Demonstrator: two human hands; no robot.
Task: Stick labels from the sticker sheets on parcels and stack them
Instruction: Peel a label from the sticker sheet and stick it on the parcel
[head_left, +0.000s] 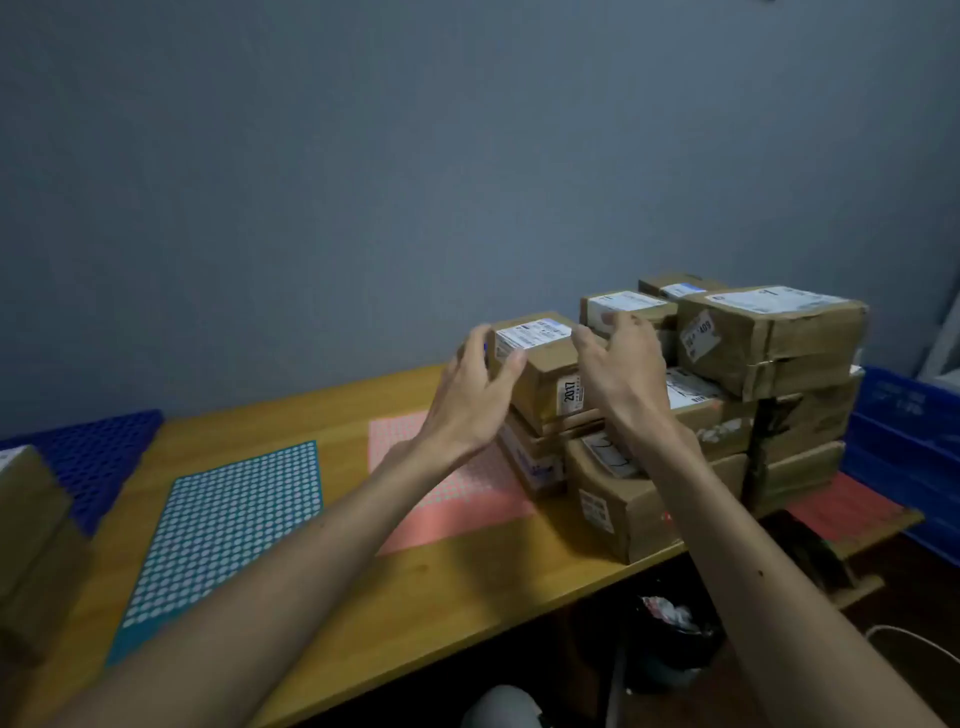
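On the right of the wooden counter (395, 582) stands a stack of parcels (769, 364), with a teal sticker sheet (228, 525) and a pink sticker sheet (467, 509) lying to its left. A small parcel (540, 379) tops the stack's left end. The left hand (467, 400) has loose, nearly straight fingers against it, and the right hand (623, 369) is spread wide beside it.

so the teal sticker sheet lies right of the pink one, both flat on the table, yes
No. In the head view the teal sticker sheet lies left of the pink sheet, not right of it; both are flat on the table.
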